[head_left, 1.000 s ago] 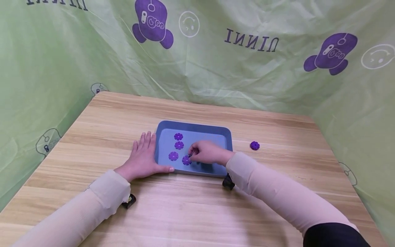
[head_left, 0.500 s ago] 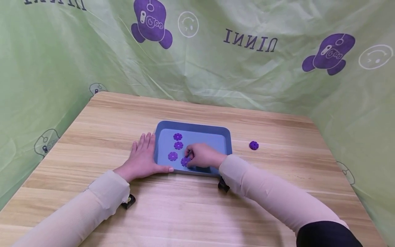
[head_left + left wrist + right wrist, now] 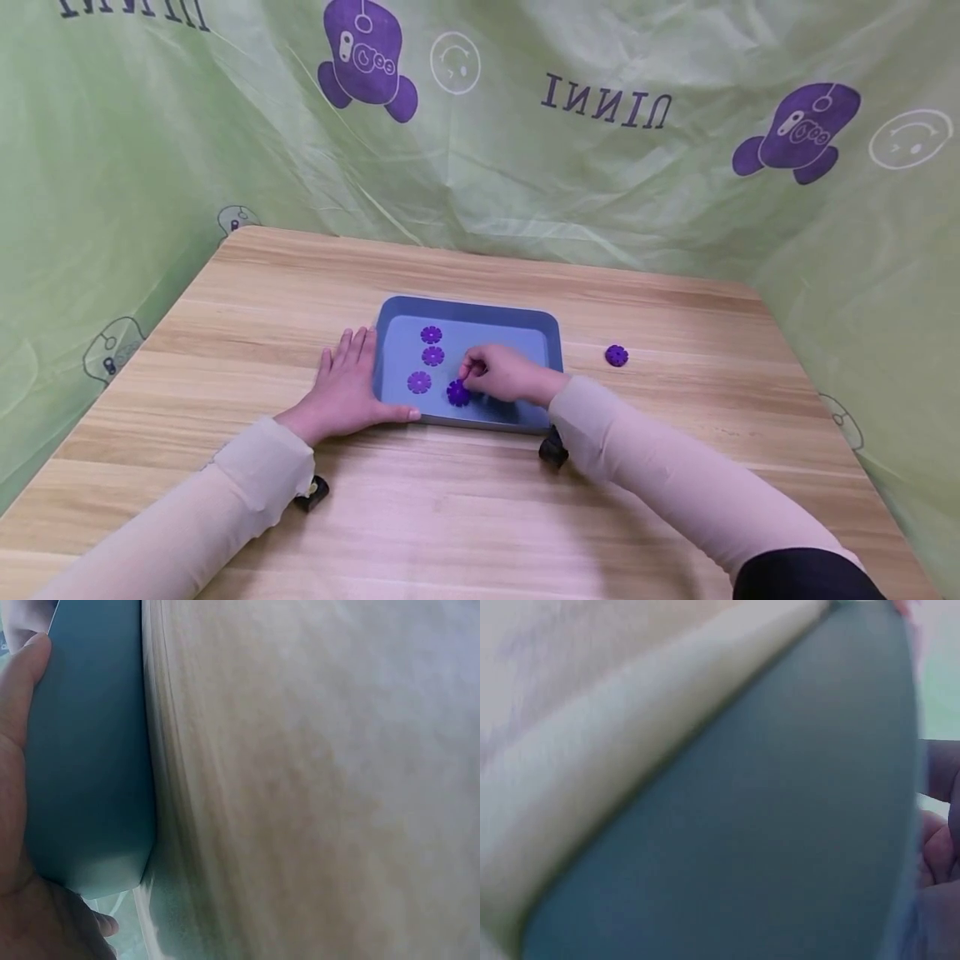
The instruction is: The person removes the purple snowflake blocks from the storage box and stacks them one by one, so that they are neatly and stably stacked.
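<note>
A blue-grey tray (image 3: 498,323) lies on the wooden table. My left hand (image 3: 347,392) rests with fingers spread against its left end, thumb along the near rim; the left wrist view has the thumb (image 3: 26,675) over the tray wall (image 3: 90,750). Inside the tray my right hand (image 3: 506,372) pinches a dark purple, flower-shaped plastic disc (image 3: 458,392) at its right edge, close over the tray floor. Several lighter purple discs (image 3: 419,382) lie flat to its left. Only part of the curled right fingers (image 3: 937,844) shows beyond the tray wall in the right wrist view.
Right of the tray, a dark purple notched disc (image 3: 617,356) lies on the wooden table (image 3: 435,517). Behind the table hangs a green printed curtain (image 3: 480,167). Black wrist devices (image 3: 553,450) sit under both forearms.
My right hand moved slightly left, then back right. The disc at its fingertips shifted along and now looks darker. The left hand stays at the tray.
</note>
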A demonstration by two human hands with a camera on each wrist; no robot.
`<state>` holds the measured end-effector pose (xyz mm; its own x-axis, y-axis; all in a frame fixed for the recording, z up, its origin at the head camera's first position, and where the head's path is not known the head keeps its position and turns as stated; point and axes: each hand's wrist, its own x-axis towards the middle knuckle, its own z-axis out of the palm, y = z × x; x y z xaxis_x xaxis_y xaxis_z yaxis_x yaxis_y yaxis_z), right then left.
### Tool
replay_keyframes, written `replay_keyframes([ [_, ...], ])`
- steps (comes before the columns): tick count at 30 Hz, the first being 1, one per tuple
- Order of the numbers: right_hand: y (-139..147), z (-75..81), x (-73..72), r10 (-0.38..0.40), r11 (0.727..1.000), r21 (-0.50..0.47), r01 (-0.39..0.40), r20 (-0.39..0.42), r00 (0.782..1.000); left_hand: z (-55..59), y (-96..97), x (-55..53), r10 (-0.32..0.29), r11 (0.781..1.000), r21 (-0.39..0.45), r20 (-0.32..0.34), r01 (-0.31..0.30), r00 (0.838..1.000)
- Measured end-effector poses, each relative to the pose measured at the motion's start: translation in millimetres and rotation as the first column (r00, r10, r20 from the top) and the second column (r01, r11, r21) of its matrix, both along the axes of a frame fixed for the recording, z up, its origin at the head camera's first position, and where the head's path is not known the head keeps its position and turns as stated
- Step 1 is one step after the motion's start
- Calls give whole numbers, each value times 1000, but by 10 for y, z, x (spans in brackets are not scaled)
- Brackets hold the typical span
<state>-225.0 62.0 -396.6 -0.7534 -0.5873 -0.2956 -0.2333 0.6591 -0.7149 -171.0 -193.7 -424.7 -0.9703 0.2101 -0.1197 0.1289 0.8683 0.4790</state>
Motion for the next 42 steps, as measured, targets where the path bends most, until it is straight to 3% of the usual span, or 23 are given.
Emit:
replay_keyframes([
  [7, 244, 131, -102, -134, 980, -133, 149, 113, 984, 12, -16, 20, 4, 1000, 2, 3, -4, 1000],
  [13, 472, 192, -181, -197, 950, -204, 235, 191, 962, 16, 4, 19, 2, 1000, 0, 1, -2, 1000],
  [21, 770, 223, -239, -239, 920, -259, 293, 221, 946, 30, 0, 25, 4, 1000, 0, 5, -4, 1000],
  [31, 1183, 142, -352, -313, 841, -348, 414, 311, 897, -14, 1, 19, 4, 1000, 24, -20, -3, 1000],
  [38, 1450, 159, -378, -380, 823, -326, 465, 291, 878, 6, 9, 15, 4, 1000, 4, -2, -4, 1000],
  [42, 1590, 156, -375, -405, 797, -335, 503, 321, 856, 16, 16, 18, 3, 1000, 7, -9, -3, 1000],
])
